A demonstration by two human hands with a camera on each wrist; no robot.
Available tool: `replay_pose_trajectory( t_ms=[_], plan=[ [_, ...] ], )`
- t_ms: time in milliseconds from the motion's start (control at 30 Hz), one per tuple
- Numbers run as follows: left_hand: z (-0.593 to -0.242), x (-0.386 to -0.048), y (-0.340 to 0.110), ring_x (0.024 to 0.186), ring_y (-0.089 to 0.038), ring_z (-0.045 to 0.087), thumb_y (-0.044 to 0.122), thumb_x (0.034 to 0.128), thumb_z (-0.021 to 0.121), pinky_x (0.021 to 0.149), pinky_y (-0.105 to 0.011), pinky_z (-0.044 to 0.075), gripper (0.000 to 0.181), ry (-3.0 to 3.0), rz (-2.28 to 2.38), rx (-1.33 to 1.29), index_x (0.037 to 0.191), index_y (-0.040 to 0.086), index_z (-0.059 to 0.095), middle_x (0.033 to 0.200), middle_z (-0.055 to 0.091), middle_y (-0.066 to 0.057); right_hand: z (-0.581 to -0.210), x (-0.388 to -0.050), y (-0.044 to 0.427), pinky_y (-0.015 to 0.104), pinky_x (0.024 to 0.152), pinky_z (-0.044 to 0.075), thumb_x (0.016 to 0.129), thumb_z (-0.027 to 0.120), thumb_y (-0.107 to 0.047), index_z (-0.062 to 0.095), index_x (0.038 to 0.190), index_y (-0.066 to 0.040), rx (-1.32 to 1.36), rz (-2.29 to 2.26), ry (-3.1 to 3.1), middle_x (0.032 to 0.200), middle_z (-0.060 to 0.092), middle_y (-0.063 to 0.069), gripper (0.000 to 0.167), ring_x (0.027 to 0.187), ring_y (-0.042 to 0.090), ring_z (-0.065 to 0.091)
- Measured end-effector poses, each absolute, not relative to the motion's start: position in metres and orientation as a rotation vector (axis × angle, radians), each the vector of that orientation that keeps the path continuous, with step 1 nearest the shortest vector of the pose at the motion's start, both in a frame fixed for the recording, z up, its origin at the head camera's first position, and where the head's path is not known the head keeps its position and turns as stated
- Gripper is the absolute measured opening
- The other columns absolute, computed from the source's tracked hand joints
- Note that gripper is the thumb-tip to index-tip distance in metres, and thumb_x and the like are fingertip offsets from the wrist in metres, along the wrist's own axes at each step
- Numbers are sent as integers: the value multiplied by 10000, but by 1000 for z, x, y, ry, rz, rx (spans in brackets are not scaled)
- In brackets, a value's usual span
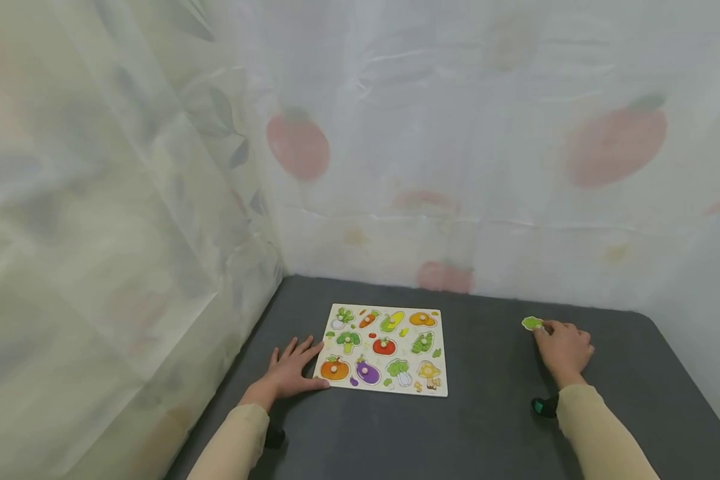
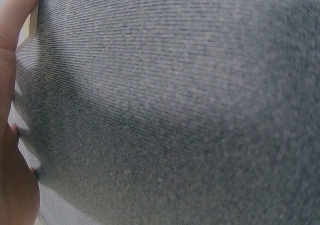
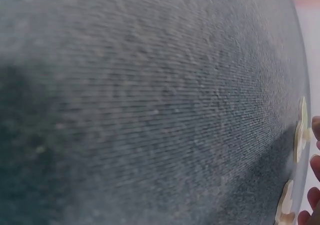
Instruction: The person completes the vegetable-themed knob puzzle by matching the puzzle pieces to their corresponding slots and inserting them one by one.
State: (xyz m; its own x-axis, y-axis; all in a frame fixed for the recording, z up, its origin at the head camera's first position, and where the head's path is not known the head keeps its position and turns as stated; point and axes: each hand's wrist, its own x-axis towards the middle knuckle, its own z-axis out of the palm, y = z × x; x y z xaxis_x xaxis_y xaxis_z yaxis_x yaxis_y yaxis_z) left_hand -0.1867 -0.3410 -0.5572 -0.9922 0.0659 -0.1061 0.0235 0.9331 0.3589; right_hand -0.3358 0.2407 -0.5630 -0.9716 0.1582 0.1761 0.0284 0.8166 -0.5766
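A wooden vegetable peg puzzle board lies flat on the dark table. My left hand rests at its left edge, fingers spread and thumb at the near left corner. My left thumb also shows beside the board's edge in the left wrist view. To the right, fingertips of my right hand are at a green puzzle piece on the table. In the right wrist view the piece's knob stands uncovered beside them. A second knobbed puzzle piece lies below the fingers there, hidden in the head view.
A dark grey cloth covers the table. Pale printed curtains hang behind it and along its left side. A dark wrist strap with a green patch is by my right sleeve.
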Motion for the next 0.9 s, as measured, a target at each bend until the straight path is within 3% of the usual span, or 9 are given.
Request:
replay_pose_trajectory(
  t_ms=[300,900],
  plan=[
    [-555,-184,-340,1529,-466,112,689,808,747,1132,-759,-5,994,2985,600,103,1608,227,380,1671,262,-124,-565,-345,246,727,972,244,1041,552,-294,608,1334,44,-227,825,-2845,1297,499,360,451,1216,613,325],
    [-555,-185,-339,1545,-419,114,753,786,716,1156,-733,23,1022,2983,500,48,1618,287,351,1681,255,-54,-557,-348,242,709,951,266,1024,567,-238,648,1252,55,-235,801,-2854,1241,528,358,380,1180,598,349]
  ],
)
